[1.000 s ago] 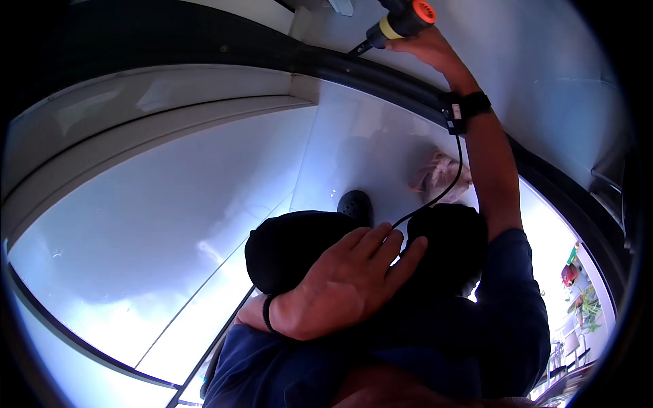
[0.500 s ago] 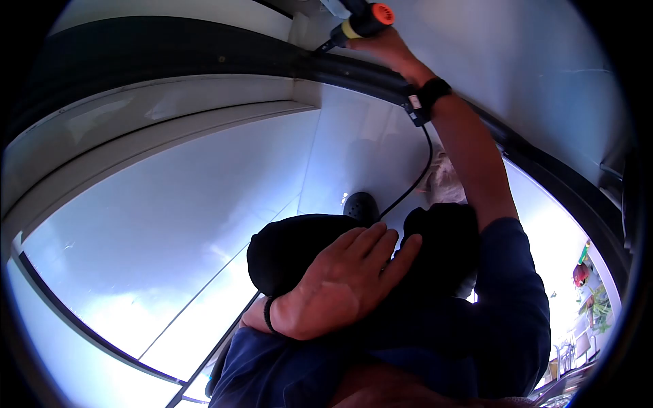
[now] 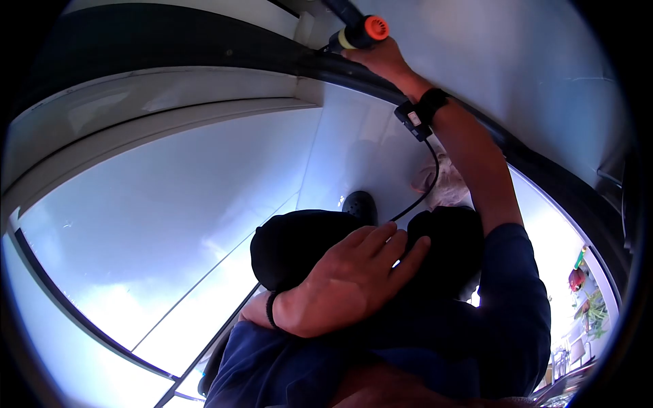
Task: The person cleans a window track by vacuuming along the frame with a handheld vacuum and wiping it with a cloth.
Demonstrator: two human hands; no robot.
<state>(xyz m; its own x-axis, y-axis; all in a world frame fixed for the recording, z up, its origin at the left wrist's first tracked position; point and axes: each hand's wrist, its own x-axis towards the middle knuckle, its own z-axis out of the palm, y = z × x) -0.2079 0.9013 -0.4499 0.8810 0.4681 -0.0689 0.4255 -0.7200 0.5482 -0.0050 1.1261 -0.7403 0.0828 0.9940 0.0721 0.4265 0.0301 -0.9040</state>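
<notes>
My right hand (image 3: 381, 60) reaches up to the top of the view, its fingers wrapped round a black power tool (image 3: 357, 34) with an orange vented end and a yellow band. The tool's narrow end meets the dark ledge (image 3: 258, 51), and a dark tube-like part runs up from it out of view. On my right wrist sits a black strap with a small box (image 3: 413, 120), from which a cable (image 3: 435, 166) runs down to my lap. My left hand (image 3: 347, 279) lies over my dark-clothed thighs, fingers stretched out and holding nothing.
Below me is a shiny pale floor (image 3: 170, 177) with dark seams. A black perforated shoe (image 3: 360, 206) stands ahead of my knees. Beside it lies a blurred pale-brown, furry-looking thing (image 3: 445, 180). Green plants (image 3: 597, 309) and a chair (image 3: 578, 348) show at far right.
My right hand and the power tool have shifted slightly left and down in the view. The wrist box has turned a little. My left hand stays at my lap.
</notes>
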